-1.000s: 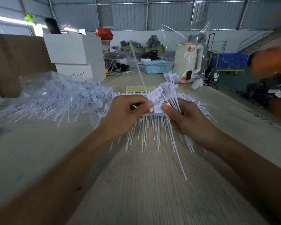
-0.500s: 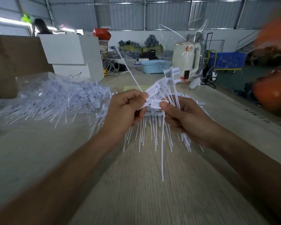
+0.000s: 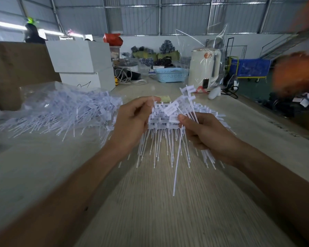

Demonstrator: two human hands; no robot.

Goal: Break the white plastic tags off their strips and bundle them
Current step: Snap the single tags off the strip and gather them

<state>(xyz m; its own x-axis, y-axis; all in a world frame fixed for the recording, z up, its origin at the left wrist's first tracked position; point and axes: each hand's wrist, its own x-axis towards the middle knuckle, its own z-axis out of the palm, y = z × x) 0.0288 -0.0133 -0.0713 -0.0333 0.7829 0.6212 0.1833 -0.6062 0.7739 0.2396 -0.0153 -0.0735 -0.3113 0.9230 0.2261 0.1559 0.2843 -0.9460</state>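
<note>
Both hands up over the desk (image 3: pixel 150 211), meeting at the stack of tag strips (image 3: pixel 161 120). Left hand (image 3: pixel 132 120) at the stack's left end, fingers curled; thumb and forefinger close at the top of the strips by one tag head, but cannot tell if they actually pinch it. Right hand (image 3: pixel 205 132) just right of the stack, fingers clenched round a bunch of loose tags (image 3: pixel 187 100): flat heads fan up above the hand, thin tails stick out below it. Thumb of that hand presses one single tag (image 3: pixel 178 150) at its head, its long tail hanging down in front of the strips. Stack's tails point toward the camera, over the desk.

Left of the stack: big loose heap of white tags (image 3: pixel 64 111) on the desk, partly on clear plastic wrap. Behind the heap, two stacked white boxes (image 3: pixel 82 63). Behind the stack, a yellowish paper slip (image 3: pixel 165 98) flat on the desk, farther back a light blue basket (image 3: pixel 171 74). Right of the basket, a cream-colored appliance (image 3: pixel 203 68) under a clear bag.
</note>
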